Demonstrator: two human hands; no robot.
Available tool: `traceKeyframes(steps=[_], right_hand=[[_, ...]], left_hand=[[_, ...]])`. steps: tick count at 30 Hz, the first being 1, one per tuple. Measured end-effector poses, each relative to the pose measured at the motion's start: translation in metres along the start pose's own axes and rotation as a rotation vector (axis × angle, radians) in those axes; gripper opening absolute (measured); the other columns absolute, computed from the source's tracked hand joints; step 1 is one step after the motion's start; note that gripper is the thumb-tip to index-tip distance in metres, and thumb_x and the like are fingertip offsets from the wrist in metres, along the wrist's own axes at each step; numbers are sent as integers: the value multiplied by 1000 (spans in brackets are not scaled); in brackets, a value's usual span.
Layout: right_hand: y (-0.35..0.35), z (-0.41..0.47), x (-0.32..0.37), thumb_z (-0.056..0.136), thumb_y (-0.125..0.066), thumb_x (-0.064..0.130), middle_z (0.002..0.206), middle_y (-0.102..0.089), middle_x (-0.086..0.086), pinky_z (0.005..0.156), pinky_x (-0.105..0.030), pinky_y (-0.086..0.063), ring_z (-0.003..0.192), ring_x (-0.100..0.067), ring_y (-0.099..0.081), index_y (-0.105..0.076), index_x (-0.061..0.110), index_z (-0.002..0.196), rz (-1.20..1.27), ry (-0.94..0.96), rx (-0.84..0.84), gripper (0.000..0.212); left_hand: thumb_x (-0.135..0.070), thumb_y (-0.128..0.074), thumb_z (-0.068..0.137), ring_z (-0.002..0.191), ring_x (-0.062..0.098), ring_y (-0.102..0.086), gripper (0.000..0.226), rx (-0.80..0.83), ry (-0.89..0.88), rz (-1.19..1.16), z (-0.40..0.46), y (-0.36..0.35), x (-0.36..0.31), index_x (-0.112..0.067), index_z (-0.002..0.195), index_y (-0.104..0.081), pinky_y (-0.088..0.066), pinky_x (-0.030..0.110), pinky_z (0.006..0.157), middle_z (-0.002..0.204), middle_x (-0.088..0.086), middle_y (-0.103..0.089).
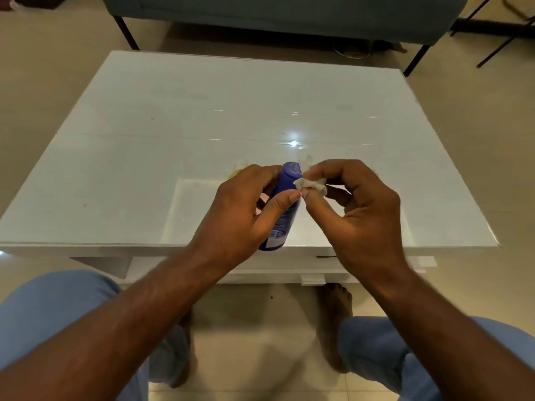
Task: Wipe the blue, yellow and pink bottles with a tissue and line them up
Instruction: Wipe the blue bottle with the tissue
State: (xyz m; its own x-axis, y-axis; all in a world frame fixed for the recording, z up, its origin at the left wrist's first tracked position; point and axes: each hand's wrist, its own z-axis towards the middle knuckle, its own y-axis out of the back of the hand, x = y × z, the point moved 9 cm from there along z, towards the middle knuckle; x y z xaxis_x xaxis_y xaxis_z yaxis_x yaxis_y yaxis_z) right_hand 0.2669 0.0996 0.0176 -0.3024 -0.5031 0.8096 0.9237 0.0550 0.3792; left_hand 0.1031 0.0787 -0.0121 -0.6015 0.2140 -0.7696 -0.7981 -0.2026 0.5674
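My left hand [246,206] grips the blue bottle [285,209] around its middle and holds it tilted above the near edge of the white table [144,140]. My right hand [356,206] pinches a small crumpled white tissue [311,186] against the bottle's upper side, near the cap. A sliver of the yellow bottle [234,173] shows just behind my left hand, and a bit of pink [262,199] peeks between my left fingers; both are mostly hidden.
The glossy table top reflects a ceiling light [293,143]. A teal sofa [289,13] on black legs stands beyond the table's far edge. My knees in blue trousers [58,308] and bare feet [335,328] are below the table's near edge.
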Motion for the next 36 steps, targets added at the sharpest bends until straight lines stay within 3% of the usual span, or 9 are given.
traceKeyframes(steps=[5, 9, 12, 16, 22, 27, 33, 36], right_hand=[[7, 2, 13, 90, -78, 1, 104, -73, -4, 85, -27, -62, 101, -18, -72, -73, 1, 108, -39, 116, -38, 18], [11, 5, 8, 94, -74, 3, 109, -75, -3, 90, -32, -62, 106, -19, -72, -73, 5, 114, -12, 91, -70, 20], [5, 5, 14, 92, -75, 2, 109, -76, -2, 92, -35, -61, 107, -17, -73, -75, 6, 111, -47, 150, -5, 19], [-10, -3, 28, 84, -78, -1, 104, -79, -4, 91, -34, -57, 102, -18, -74, -80, 5, 101, -164, 317, 92, 18], [11, 8, 6, 91, -74, -1, 104, -77, -2, 87, -41, -62, 100, -18, -74, -77, 6, 109, -92, 150, -23, 19], [-9, -11, 35, 88, -77, -4, 110, -78, -8, 93, -41, -58, 109, -22, -74, -79, 0, 106, -127, 367, 105, 19], [4, 3, 15, 91, -76, 0, 107, -77, -6, 87, -45, -61, 102, -23, -74, -76, 3, 109, -23, 190, -13, 19], [0, 2, 19, 92, -74, 2, 104, -77, -8, 86, -44, -60, 100, -24, -74, -76, 0, 106, -9, 210, 19, 14]], left_hand=[[-48, -54, 98, 97, 11, -63, 46, -8, -104, 79, -2, 5, -8, -16, 131, -60, -54, 14, 80, 115, 0, -68], [-48, -48, 99, 94, 13, -58, 46, 36, -241, 297, 0, 3, -18, -14, 130, -58, -56, 28, 76, 113, 4, -65], [-41, -52, 98, 93, 21, -61, 41, 78, -328, 454, -4, -4, -26, -12, 125, -60, -59, 38, 67, 113, 7, -65], [-35, -50, 98, 90, 24, -61, 34, 61, -331, 442, -7, 0, -23, -10, 116, -64, -58, 42, 65, 109, 8, -65], [-39, -48, 99, 96, 28, -65, 45, 61, -342, 428, -7, 0, -28, -8, 130, -59, -61, 45, 70, 116, 12, -66], [-35, -44, 99, 88, 27, -61, 42, 90, -359, 427, -9, -2, -28, -5, 119, -65, -57, 45, 61, 105, 12, -64], [-34, -53, 98, 89, 28, -64, 36, 75, -377, 467, -9, -5, -32, -6, 116, -66, -59, 42, 65, 108, 12, -68], [-32, -53, 99, 90, 27, -63, 34, 65, -379, 449, -8, -3, -30, -6, 116, -65, -58, 43, 65, 108, 12, -67]])
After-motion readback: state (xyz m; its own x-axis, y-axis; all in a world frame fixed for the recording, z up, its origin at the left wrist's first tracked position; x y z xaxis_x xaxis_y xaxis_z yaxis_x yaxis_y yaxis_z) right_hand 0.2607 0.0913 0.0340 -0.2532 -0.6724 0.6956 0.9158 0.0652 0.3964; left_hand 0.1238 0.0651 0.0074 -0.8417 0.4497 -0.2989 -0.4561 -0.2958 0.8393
